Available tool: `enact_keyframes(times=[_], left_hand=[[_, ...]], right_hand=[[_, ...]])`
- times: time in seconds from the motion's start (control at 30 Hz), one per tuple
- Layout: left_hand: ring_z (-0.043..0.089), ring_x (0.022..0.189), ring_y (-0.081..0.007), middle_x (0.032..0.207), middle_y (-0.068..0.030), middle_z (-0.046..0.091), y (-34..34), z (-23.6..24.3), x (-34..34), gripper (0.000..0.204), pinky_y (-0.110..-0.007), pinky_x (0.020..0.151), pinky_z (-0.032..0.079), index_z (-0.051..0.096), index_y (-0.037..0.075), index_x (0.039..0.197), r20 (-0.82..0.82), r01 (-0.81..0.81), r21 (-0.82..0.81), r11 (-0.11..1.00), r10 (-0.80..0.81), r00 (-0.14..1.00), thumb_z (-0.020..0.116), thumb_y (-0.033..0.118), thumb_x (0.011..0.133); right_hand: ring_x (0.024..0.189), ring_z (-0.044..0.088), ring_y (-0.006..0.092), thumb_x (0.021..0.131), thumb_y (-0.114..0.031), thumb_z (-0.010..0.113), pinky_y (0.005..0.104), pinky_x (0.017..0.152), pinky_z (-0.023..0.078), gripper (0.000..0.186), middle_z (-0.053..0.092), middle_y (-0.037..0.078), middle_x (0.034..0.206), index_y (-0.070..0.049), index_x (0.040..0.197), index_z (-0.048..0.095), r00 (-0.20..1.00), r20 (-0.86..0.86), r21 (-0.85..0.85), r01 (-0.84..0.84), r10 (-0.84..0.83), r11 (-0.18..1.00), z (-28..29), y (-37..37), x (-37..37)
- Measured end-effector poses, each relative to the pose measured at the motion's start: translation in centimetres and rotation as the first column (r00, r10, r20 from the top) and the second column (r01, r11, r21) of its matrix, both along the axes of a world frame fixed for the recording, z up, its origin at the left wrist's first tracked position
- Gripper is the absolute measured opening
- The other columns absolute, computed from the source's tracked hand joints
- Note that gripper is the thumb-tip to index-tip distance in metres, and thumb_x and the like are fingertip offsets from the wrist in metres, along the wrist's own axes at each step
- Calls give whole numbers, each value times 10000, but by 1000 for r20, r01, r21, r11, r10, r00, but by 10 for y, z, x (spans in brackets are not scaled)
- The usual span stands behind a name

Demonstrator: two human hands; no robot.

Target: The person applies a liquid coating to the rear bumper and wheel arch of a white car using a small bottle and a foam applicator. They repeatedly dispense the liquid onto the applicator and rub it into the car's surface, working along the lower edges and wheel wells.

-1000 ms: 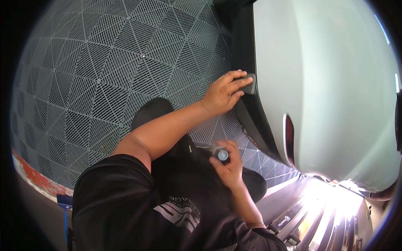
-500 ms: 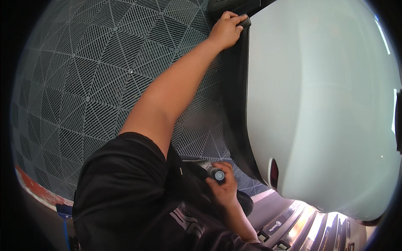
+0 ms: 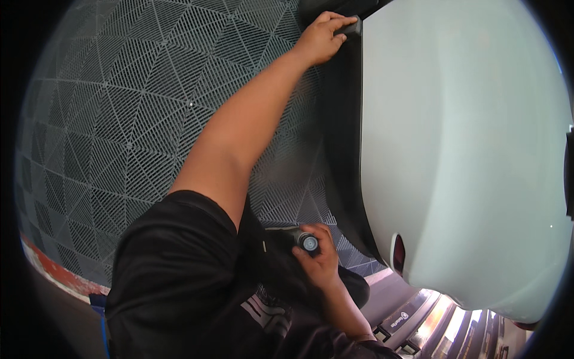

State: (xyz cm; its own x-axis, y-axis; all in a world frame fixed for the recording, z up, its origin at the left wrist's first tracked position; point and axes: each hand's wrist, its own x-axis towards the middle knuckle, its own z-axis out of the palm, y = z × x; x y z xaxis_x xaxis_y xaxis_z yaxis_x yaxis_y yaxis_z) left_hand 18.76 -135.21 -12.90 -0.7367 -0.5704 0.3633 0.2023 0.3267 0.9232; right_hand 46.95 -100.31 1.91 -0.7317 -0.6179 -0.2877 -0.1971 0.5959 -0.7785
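My left arm reaches far forward, and my left hand (image 3: 321, 40) pinches a small black block-shaped applicator pad (image 3: 355, 26). That pad lies against the black lower trim (image 3: 345, 131) of a pale, glossy car body (image 3: 454, 137), close to where trim and paint meet. Nearer to me, beside my knee, my right hand (image 3: 324, 261) is closed around a small bottle (image 3: 308, 242). The bottle's dark rim and round bluish-grey end face up at me; most of its side is hidden by fingers and black clothing.
Grey slatted floor tiles (image 3: 149, 107) spread across the left. A dark tyre (image 3: 323, 7) shows at the top edge. The car's side carries a red reflector (image 3: 399, 254). Several long boxes (image 3: 406, 317) stand at lower right. A red-and-white strip (image 3: 57, 266) runs along the lower left.
My left hand and the pad have shifted slightly farther forward along the trim. The car sits a little more to the right in view. My right hand keeps hold of the bottle.
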Motion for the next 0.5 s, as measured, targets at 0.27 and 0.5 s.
enact_keyframes(times=[0.27, 0.5], left_hand=[[655, 1210, -237, 1443, -77, 575, 25, -19, 44, 539, -368, 1015, 568, 615, 172, 1506, -53, 51, 39, 998, -49, 997, 694, 98, 979], [634, 1278, -268, 1426, -122, 586, 141, -9, 177, 529, -374, 1068, 549, 655, 132, 1454, -89, 169, 223, 960, -153, 984, 767, 101, 938]], right_hand=[[1182, 640, 310, 790, 17, 827, 389, 1034, 503, 574, 639, 152, 1265, -53, 1329, 640, 1000, -7, 11, 14, -14, 1000, 3, 7, 6], [1163, 653, 326, 784, 16, 832, 404, 1005, 525, 577, 641, 163, 1263, -56, 1324, 640, 995, -58, 36, -73, 75, 997, 3, 1, 11]])
